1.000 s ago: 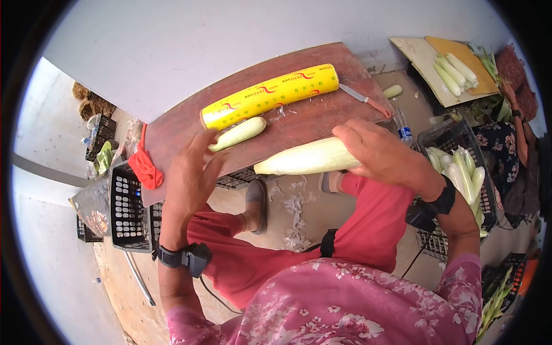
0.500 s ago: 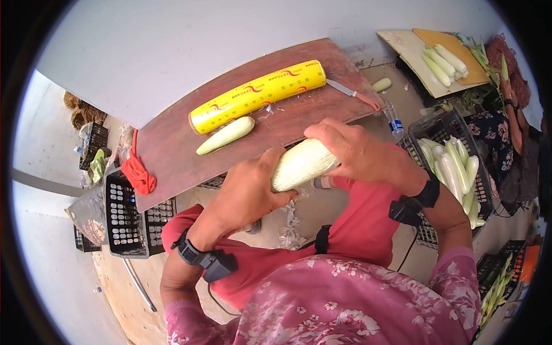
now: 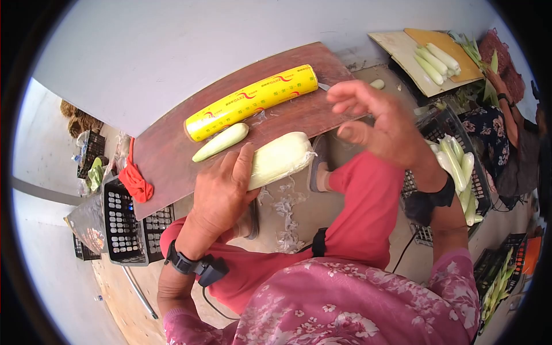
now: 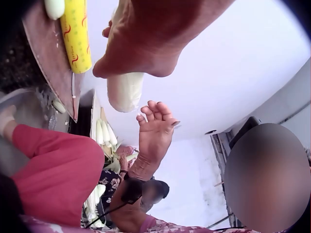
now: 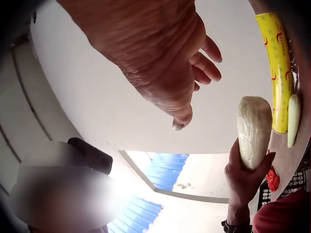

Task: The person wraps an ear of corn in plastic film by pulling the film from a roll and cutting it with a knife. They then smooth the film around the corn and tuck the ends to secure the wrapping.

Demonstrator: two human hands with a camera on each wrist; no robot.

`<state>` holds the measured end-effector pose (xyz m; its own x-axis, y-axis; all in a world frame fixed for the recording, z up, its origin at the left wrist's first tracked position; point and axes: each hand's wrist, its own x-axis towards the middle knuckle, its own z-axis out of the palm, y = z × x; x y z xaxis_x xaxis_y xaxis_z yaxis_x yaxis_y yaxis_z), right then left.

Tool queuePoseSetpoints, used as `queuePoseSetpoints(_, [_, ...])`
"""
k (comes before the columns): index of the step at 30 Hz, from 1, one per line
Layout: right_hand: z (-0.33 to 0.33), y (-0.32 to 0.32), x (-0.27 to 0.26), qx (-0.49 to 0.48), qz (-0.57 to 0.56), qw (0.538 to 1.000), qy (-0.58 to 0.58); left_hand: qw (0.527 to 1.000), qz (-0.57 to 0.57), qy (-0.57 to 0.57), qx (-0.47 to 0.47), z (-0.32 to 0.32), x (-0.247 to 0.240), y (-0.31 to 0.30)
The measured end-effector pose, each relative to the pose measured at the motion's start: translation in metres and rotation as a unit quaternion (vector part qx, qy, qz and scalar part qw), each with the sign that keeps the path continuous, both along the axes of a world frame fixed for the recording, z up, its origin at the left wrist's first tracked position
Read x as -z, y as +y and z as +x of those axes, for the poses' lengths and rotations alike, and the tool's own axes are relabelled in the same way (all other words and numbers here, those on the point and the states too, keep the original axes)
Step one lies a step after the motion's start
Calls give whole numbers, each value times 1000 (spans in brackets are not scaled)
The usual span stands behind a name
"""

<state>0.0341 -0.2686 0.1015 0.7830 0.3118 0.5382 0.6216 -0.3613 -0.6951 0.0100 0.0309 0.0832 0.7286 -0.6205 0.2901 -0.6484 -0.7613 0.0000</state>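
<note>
My left hand [image 3: 221, 187] grips a pale ear of corn in its husk [image 3: 282, 156], wrapped in clear film, by its narrower end. The broad end points right and slightly up, with a crinkled film edge there; in the right wrist view the wrapped corn [image 5: 254, 128] looks glossy and creased. My right hand [image 3: 382, 123] is raised to the right of the corn, apart from it, fingers loosely bent and nothing in them. A smaller pale ear [image 3: 221, 142] lies on the reddish table [image 3: 167, 155], beside a yellow roll of cling film [image 3: 253, 102].
A knife [image 4: 74, 97] lies at the table's right end. A red cloth [image 3: 136, 179] hangs at its left corner, above a black crate [image 3: 122, 230]. More pale ears [image 3: 457, 164] fill a crate on the right. Another person's arm [image 3: 499, 86] is near a board [image 3: 397, 52] with several ears.
The left hand has come to the wrapped corn and now holds it. The right hand, which gripped it before, has let go and lifted away. The corn has shifted left and turned.
</note>
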Motion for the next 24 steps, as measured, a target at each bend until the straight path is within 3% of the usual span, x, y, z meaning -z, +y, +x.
queuePoseSetpoints(2, [-14,14,-9,41,-78,996,-4,1000,-9,3,-7,-2,1,-4])
queuePoseSetpoints(5, [-22,29,1,33,-64,996,53,999,-31,0,-8,-4,1,-5])
queuePoseSetpoints(11, [-22,45,33,11,58,994,97,996,-65,40,-35,-7,0,-9])
queuePoseSetpoints(14, [-18,47,43,8,88,994,59,995,-72,51,-42,-7,1,-11])
queuePoseSetpoints(17, [-16,38,49,-48,151,962,221,992,-86,68,-60,-8,2,-15])
queuePoseSetpoints(20, [-11,35,55,-102,277,921,256,985,-124,94,-74,-8,5,-16])
queuePoseSetpoints(24, [-10,31,59,-129,358,873,306,968,-195,144,-71,-6,9,-19])
